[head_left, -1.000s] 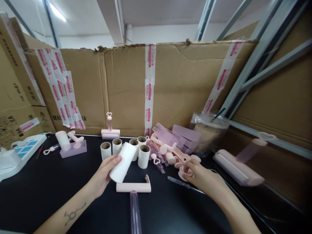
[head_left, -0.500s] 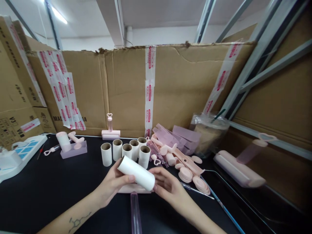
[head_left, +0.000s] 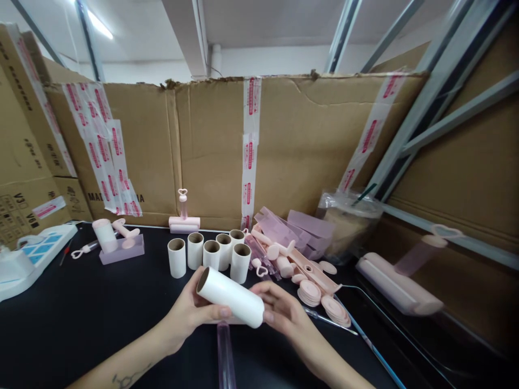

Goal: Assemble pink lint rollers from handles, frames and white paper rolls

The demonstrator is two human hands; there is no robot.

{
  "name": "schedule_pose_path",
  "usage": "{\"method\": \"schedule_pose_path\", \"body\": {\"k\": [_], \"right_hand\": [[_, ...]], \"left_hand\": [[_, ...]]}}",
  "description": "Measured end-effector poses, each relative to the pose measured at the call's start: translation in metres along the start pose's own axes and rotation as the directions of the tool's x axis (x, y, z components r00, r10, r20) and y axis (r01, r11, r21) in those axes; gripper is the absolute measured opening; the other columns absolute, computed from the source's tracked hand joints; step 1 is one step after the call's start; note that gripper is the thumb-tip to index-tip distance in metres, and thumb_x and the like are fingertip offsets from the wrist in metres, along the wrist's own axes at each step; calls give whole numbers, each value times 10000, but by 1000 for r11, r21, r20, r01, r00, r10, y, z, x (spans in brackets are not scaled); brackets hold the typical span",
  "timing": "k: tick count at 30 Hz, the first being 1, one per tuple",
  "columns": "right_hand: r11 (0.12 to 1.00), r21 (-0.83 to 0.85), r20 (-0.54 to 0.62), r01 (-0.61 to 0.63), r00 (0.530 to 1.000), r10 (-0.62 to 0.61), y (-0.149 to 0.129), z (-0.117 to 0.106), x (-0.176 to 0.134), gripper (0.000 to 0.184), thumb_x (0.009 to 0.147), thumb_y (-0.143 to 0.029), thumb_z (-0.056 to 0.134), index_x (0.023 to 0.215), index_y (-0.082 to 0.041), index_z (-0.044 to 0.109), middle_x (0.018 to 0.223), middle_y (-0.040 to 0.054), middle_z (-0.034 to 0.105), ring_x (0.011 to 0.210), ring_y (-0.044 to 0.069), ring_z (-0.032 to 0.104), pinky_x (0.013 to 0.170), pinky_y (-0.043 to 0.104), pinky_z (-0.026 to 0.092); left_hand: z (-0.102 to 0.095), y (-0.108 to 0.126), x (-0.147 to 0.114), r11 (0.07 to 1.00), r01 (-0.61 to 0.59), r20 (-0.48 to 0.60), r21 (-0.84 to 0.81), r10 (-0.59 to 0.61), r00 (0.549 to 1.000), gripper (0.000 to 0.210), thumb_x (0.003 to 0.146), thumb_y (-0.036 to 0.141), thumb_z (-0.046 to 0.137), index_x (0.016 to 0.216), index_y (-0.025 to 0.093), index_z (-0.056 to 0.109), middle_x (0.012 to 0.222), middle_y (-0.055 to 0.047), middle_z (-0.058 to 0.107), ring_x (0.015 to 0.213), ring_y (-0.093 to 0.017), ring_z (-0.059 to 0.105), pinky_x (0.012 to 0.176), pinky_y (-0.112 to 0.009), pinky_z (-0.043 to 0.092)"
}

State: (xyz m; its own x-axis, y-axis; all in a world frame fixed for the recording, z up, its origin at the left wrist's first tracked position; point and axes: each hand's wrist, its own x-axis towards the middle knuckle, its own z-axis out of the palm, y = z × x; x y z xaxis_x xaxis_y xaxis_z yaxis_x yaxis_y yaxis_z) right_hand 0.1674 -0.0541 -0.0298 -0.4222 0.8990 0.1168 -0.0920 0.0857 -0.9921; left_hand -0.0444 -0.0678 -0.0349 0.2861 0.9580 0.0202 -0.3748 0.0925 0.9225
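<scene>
Since a second ago, the right hand (head_left: 284, 314) has left the pink discs (head_left: 309, 292). The left hand (head_left: 192, 312) grasps a tilted white tube (head_left: 235, 300), nearer than the standing tubes (head_left: 177, 260); I cannot tell the right hand's grip at its right end.

- Back cardboard panel (head_left: 211, 146): we read "MAD" and "IA" in black capitals, the letters between hidden by tape (head_left: 117, 162).
- Left cardboard panel (head_left: 24, 127): we read "V3" beside an unfilled box and "V6" beside a filled one; its other characters we cannot decipher.
- Tape: red print, too small for us to read.
</scene>
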Motion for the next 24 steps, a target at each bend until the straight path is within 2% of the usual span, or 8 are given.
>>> {"method": "schedule_pose_path", "body": {"k": [5, 11, 18, 24], "right_hand": [[1000, 8, 45, -1, 999, 1, 2, -2, 2, 345, 673, -396, 683, 937, -207, 568, 881, 44, 619, 780, 190, 551, 679, 287, 432], [999, 45, 42, 6, 999, -8, 3, -2, 0, 314, 666, -344, 702, 918, -206, 576, 859, 26, 625, 759, 171, 547, 673, 269, 423], [994, 76, 15, -83, 997, 82, 2, 1, 0, 241, 702, -319, 661, 896, -200, 582, 875, 29, 628, 791, 176, 568, 707, 294, 447], [1000, 13, -32, -22, 999, 23, 8, 1, 2, 216, 686, -270, 627, 879, -192, 571, 843, 28, 630, 783, 178, 559, 684, 282, 434]], "left_hand": [[5, 1, -1, 1000, -16, 30, -26, 17, 999, 556, 584, 174, 825, 1024, 212, 488, 1109, -81, 659, 1022, -287, 618, 817, -419, 529], [4, 1, 1, 1000, -11, 31, -22, 12, 999, 565, 584, 167, 822, 1034, 204, 482, 1090, -82, 662, 1000, -283, 628, 807, -416, 537], [-2, -6, 4, 1000, 22, -15, 17, -22, 1000, 657, 599, 202, 819, 1121, 224, 420, 1085, -74, 648, 1034, -286, 603, 799, -388, 530], [2, -3, 2, 998, 16, -7, 62, -16, 1000, 611, 612, 219, 813, 1095, 206, 438, 1107, -88, 644, 1040, -281, 601, 816, -366, 517]]}}
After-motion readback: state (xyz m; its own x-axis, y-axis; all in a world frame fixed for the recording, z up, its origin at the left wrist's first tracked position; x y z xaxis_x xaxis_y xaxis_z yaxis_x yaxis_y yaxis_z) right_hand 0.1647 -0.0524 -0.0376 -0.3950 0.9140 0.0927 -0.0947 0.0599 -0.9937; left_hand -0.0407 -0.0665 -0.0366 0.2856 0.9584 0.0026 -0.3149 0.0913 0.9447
